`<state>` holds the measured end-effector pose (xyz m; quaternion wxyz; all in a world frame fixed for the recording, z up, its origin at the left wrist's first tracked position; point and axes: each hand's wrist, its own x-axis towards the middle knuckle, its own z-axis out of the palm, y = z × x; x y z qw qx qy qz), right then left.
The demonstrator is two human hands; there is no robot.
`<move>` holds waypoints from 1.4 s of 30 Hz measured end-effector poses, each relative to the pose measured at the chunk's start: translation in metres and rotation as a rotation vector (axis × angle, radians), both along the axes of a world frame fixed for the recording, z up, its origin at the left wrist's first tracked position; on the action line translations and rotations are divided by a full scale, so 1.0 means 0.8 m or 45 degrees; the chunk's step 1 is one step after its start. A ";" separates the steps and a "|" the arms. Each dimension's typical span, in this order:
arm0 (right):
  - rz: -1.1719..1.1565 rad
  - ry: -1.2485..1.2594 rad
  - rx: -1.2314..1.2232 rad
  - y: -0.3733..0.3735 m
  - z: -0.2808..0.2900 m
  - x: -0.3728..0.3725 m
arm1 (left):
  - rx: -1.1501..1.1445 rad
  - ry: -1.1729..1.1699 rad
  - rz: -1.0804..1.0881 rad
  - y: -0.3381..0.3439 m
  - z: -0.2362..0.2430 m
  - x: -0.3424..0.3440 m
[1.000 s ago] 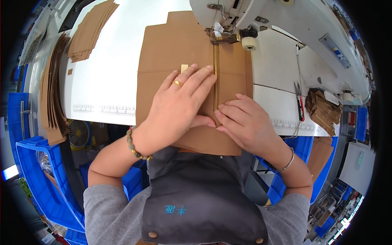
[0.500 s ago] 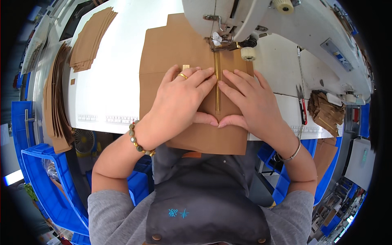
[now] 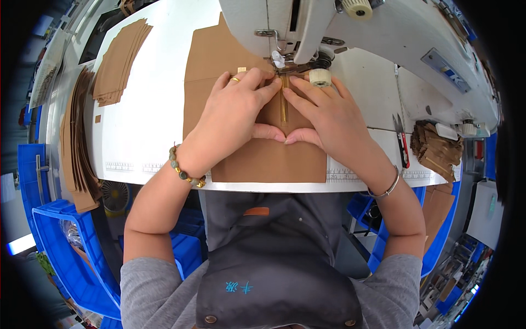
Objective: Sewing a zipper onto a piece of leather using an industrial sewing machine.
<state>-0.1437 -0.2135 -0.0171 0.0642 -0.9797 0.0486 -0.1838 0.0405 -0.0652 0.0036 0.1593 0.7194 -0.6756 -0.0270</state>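
A brown fabric panel [image 3: 268, 164] lies flat on the white sewing table under the needle area of a sewing machine [image 3: 378, 27]. A gold-toothed zipper [image 3: 284, 107] runs lengthwise along it, its far end by the presser foot [image 3: 282, 68]. To the left of the zipper my left hand [image 3: 233, 109] presses on the fabric with fingers stretched forward. On the other side my right hand [image 3: 331, 112] lies on it, fingers spread toward the presser foot. My thumbs nearly meet just below the zipper's near end. Neither hand is closed round anything.
Stacks of brown pieces lie at the far left [image 3: 120, 63] and hang over the left edge [image 3: 76, 142]. Red-handled snips [image 3: 402, 142] and a crumpled brown bundle [image 3: 435, 145] lie at the right. Blue bins [image 3: 71, 247] stand below the table.
Both hands and the brown fabric panel have moved forward, toward the presser foot. The panel's near edge now lies on the tabletop, and less of the zipper shows.
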 end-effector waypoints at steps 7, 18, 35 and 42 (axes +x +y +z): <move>0.109 0.047 0.117 0.009 0.010 -0.014 | -0.112 -0.105 0.039 0.018 -0.009 -0.019; 0.114 0.035 0.087 0.027 0.014 -0.028 | -0.178 -0.039 0.008 0.044 -0.015 -0.039; 0.005 -0.006 0.115 -0.014 0.003 0.018 | -0.217 -0.089 -0.019 -0.014 -0.021 0.015; 0.015 -0.105 0.272 -0.019 -0.004 0.021 | -0.317 -0.113 0.031 -0.008 -0.030 0.007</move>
